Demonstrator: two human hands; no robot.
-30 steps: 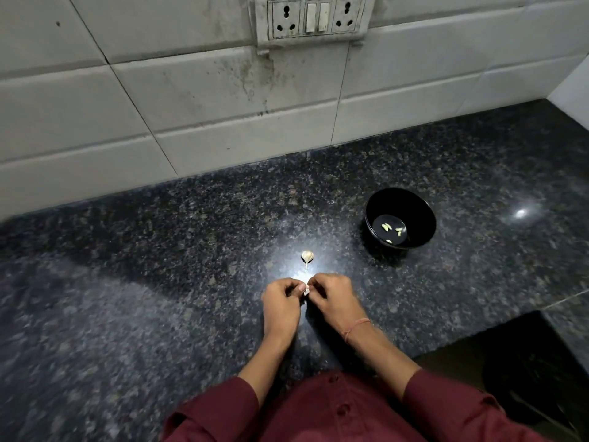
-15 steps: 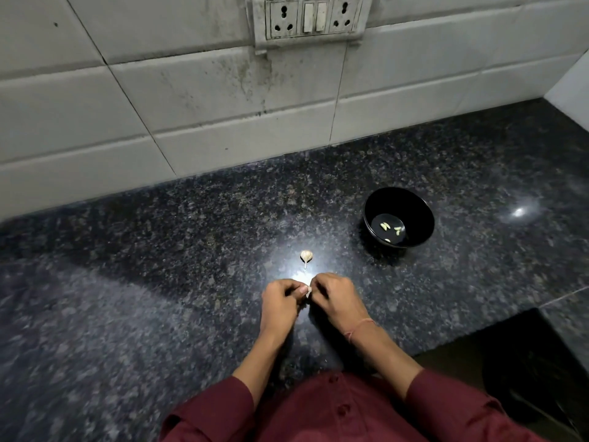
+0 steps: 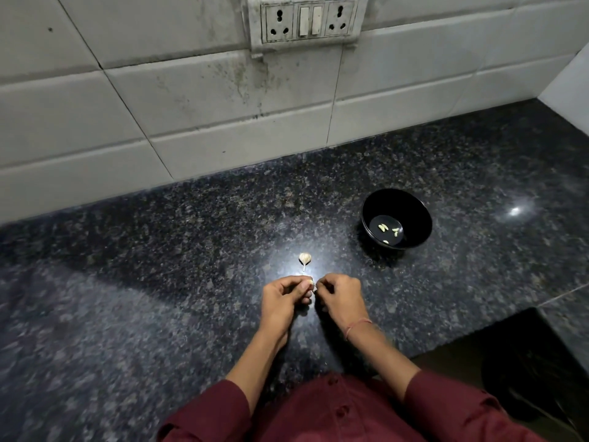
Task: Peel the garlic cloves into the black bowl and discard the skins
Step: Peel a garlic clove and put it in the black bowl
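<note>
Granite counter (image 3: 159, 282) w/ black bowl (image 3: 416, 215); stained tile wall (image 3: 191, 100), sockets (image 3: 309, 22); bin (image 3: 526, 381) maybe.

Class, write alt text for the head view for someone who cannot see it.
The left hand and right hand pinch one garlic clove between them above a granite counter. An unpeeled clove lies beyond, and a black bowl holding peeled cloves sits farther right.

Black bowl (image 3: 411, 205), speckled dark granite counter (image 3: 159, 282), maroon sleeves (image 3: 446, 406), off-white tiles (image 3: 191, 90)
</note>
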